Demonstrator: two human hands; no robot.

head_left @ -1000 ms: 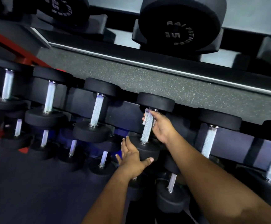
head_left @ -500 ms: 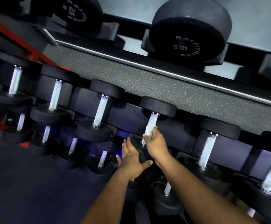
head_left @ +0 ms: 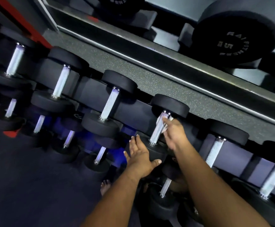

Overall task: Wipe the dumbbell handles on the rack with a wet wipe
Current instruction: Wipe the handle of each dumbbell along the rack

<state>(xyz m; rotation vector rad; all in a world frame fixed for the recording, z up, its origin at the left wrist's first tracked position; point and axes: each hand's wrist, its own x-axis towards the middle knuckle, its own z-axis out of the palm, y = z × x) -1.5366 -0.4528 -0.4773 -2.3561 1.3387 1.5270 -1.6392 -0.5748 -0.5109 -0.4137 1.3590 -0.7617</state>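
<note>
Wipe (head_left: 163, 123): in right hand (head_left: 174, 133), back up at top of handle (head_left: 158, 128) after a downstroke
Left hand (head_left: 141, 156): flat, fingers straight, steadying lower head
Meaning: handle mid-scrub; neighbours pending

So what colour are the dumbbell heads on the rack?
Black, matte; dumbbell heads show best in the head view.

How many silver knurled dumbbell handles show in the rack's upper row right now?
6 handles, left to right: first, second, third, fourth (gripped by the right hand with the white wipe), fifth, sixth at the right edge. Others may lie beyond the frame.
</note>
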